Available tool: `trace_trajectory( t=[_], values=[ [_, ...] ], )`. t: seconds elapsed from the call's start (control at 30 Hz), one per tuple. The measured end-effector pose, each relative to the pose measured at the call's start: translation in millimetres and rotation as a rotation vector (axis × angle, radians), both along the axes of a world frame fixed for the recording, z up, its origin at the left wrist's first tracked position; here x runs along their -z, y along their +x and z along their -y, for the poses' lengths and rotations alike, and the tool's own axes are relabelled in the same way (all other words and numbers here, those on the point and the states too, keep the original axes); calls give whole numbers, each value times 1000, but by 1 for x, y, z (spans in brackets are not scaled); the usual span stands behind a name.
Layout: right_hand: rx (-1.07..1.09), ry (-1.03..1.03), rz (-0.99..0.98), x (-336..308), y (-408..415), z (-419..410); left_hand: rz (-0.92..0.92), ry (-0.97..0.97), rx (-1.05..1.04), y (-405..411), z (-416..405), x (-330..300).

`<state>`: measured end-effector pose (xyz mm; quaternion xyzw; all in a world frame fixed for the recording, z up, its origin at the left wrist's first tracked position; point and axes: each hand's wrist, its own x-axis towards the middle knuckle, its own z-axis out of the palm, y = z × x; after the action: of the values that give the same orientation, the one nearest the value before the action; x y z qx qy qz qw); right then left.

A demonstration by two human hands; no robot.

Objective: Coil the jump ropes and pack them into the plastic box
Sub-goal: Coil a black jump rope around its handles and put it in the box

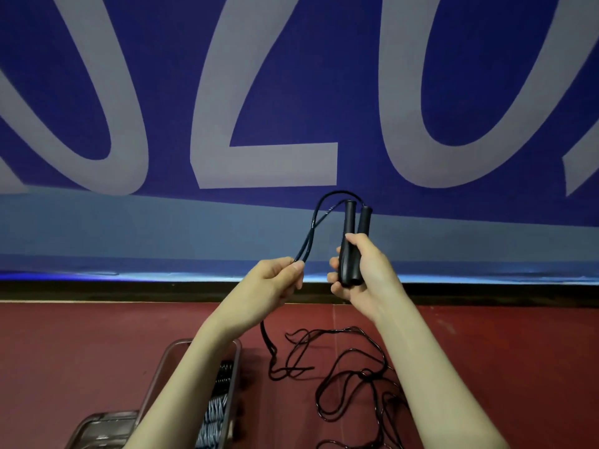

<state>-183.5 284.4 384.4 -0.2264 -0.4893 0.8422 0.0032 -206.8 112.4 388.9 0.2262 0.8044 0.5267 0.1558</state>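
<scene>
Head view: the right hand (pixel 359 270) grips both black handles (pixel 355 241) upright, side by side; the left hand (pixel 275 280) pinches the doubled rope (pixel 311 228) just left of them. The rest of the rope trails in loose tangles on the red floor (pixel 518 351), so pulling could likely knot it or snag a loop. The box (pixel 194 351), near left, already holds coiled ropes (pixel 217 413); its lid (pixel 100 429) lies beside it.
</scene>
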Motion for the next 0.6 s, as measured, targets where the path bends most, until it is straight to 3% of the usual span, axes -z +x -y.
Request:
trace_trajectory(
  t=[0.33,0.47,0.6],
  values=[
    [-58,-150,-148,2,0,-3,75,-139,236,7,-3,-3],
    [-7,-414,-215,1,1,-10,246,-163,307,6,-3,4],
    [22,-527,-262,2,4,-19,262,-135,270,-2,7,14]
  ],
)
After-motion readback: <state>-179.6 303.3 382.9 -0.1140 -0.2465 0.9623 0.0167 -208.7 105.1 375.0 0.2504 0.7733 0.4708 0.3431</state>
